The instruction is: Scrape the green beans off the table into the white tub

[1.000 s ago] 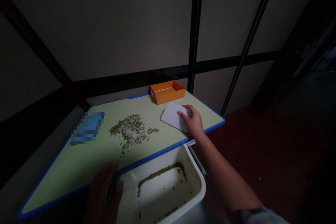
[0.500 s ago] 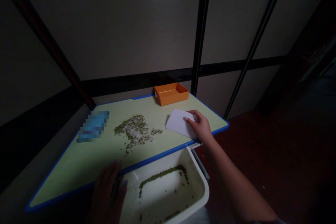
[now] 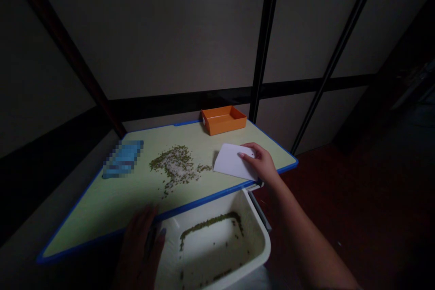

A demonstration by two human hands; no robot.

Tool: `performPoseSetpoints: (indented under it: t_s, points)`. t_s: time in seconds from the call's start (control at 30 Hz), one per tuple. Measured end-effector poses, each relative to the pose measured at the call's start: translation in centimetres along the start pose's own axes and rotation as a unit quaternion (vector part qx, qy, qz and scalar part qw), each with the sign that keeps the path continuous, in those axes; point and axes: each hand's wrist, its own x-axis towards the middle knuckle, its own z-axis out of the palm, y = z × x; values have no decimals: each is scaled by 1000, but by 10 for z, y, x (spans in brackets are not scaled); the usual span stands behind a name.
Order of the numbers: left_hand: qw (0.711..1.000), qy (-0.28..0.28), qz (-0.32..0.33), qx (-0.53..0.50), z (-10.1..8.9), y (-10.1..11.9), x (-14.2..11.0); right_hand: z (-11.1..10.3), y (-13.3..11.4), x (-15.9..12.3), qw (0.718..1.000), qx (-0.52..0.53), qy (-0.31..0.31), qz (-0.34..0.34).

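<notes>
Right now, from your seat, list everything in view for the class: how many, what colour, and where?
Table: 1, pale green with blue rim, centre
Orange tray: 1, orange, table's far edge
Packet: 1, blue, table's left side, details pixelated
Loose granules: too many to count, green-brown with whitish patches, mid-table
White bin: 1, white, at the table's near edge, similar granules inside
White card: 1, white, in the right hand
Wall panels: several, grey with dark strips, behind
Floor: 1, dark red, right
Right hand: 1, bare, table's right side
Left hand: 1, bare, shadowed, near edge, grip unclear
</notes>
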Motion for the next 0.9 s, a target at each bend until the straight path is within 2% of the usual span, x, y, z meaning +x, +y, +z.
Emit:
performPoseSetpoints:
  t_s: [0.43, 0.57, 0.8, 0.9]
  points:
    - [1000, 19, -15, -6, 5, -1, -1, 1, -5, -2, 1000, 23, -1, 13]
    - [1000, 6, -19, -4, 5, -1, -1, 0, -4, -2, 1000, 22, 12, 16]
    - [1000, 8, -11, 2, 5, -1, -1, 1, -3, -2, 1000, 9, -17, 1]
    - [1000, 10, -10, 3, 5, -1, 0, 0, -5, -2, 1000, 20, -8, 7]
